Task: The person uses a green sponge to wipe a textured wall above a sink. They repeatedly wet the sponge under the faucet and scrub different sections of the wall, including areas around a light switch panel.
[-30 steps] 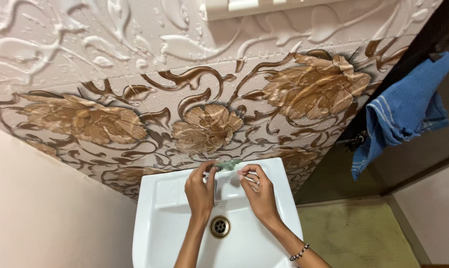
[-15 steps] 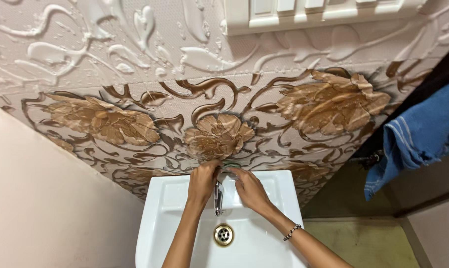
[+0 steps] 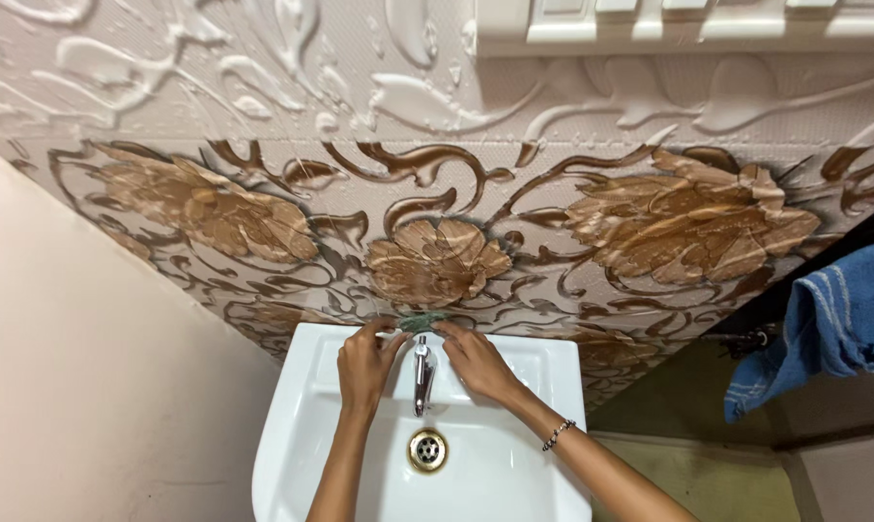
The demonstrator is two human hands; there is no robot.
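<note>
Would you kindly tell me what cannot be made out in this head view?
- Green thing pinched by left hand and right hand: too small to identify.
- Tap base: hidden between the hands.
- Sink front: cut off by the bottom edge.
- Blue towel: cut off at right.

A white washbasin (image 3: 495, 483) fixed to the flowered wall carries 1 chrome tap (image 3: 422, 372) above its brass drain (image 3: 427, 449).

This is a home washroom. A white ceramic washbasin (image 3: 302, 454) with a chrome tap (image 3: 422, 375) and a brass-rimmed drain (image 3: 427, 449) sits just below the left hand (image 3: 363, 365). Glossy tiles with brown flower patterns (image 3: 437, 261) cover the wall above the hands. A blue towel (image 3: 833, 324) hangs well off to the right of the right hand (image 3: 476, 362).
</note>
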